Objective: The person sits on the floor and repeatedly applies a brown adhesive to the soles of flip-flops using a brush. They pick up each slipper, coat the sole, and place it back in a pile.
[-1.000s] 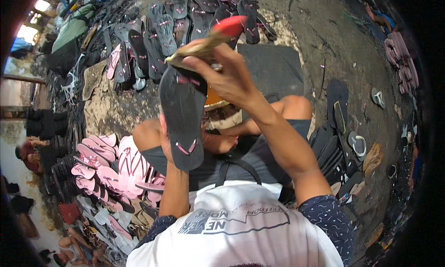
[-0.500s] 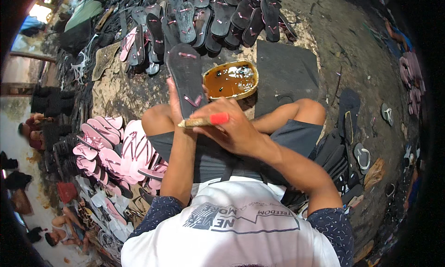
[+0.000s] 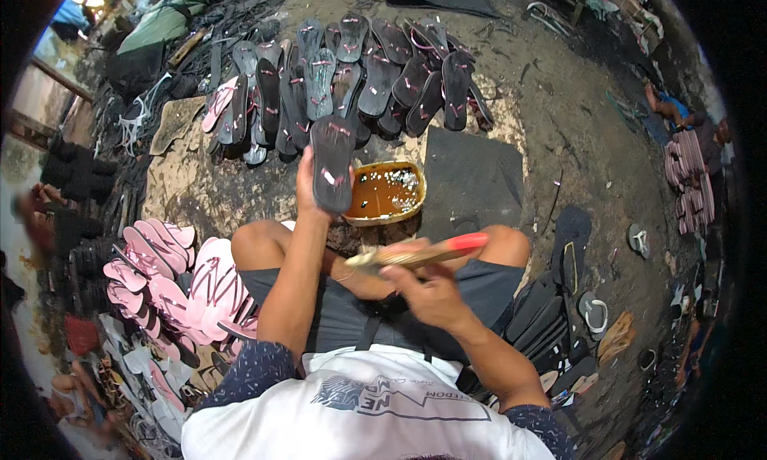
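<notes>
A black sandal sole (image 3: pixel 332 152) with pink strap ends showing on its face is in my left hand (image 3: pixel 307 187), fingers and thumb closed around its edges, toe end pointing away from me. My right hand (image 3: pixel 431 292) is closed on a brush (image 3: pixel 415 256) with a wooden handle and a red end, slightly smeared by motion. The brush is apart from the sole, above my lap. Just right of the sole stands a tub (image 3: pixel 382 220) of glossy amber liquid, probably glue, with dark specks and bright reflections.
Rows of black soles (image 3: pixel 375 85) lie beyond the tub. A dark flat sheet (image 3: pixel 475 180) lies right of it. Pink sandals (image 3: pixel 212 288) are heaped by my left knee, black soles (image 3: pixel 539 320) by my right. Striped sandals (image 3: pixel 689 176) are stacked at far right.
My right hand and the brush have moved away from the sole's near end, rightward. My left hand has shifted the sole away from my body. The view has tilted farther ahead.
</notes>
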{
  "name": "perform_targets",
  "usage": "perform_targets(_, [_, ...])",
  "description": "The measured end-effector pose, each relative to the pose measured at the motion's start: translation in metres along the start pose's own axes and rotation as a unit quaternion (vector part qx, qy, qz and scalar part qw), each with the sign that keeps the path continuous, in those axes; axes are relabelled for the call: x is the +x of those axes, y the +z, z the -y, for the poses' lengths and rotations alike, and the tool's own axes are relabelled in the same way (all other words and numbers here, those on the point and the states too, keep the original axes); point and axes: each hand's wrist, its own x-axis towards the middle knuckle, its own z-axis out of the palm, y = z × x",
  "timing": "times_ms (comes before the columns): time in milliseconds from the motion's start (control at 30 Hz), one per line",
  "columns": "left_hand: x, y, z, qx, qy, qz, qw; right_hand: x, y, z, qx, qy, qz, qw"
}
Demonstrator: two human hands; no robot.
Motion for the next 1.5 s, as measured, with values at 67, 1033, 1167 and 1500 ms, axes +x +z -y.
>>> perform_targets(67, [0.052,0.015,-0.012,0.019,0.003,0.047,0.999,0.008,-0.025,0.009,-0.053,-0.103,-0.082,0.99])
perform_targets(1033, [-0.347,-0.134,-0.268,0.795,0.325,-0.432,0.275,0.127,-0.065,-0.067,-0.253,-0.015,-0.067,0.965])
perform_targets(1167, [-0.364,-0.092,-0.322,0.814,0.381,-0.425,0.106,0.145,-0.04,-0.095,-0.374,-0.009,-0.012,0.927])
perform_targets(1500, [-0.255,-0.027,-0.097,0.839,0.233,-0.161,0.464,0.132,-0.085,-0.1,-0.088,-0.162,-0.064,0.981])
